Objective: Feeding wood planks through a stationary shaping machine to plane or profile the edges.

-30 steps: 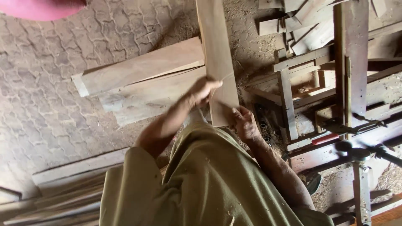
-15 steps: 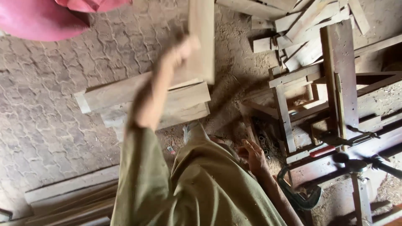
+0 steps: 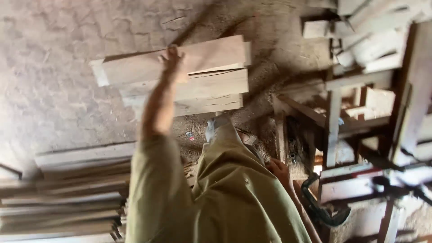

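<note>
1. The left hand [image 3: 172, 56] stretches out over the top plank [image 3: 211, 56] of a short stack; whether its fingers grip the wood is too blurred to tell.
2. The right hand [image 3: 280, 170] hangs loosely open, holding nothing, beside a rough wooden frame [image 3: 333, 121].
3. The flat, pale planks lie on a cracked, dusty floor [image 3: 58, 67].
4. The upright plank held half a second ago is gone.
</note>
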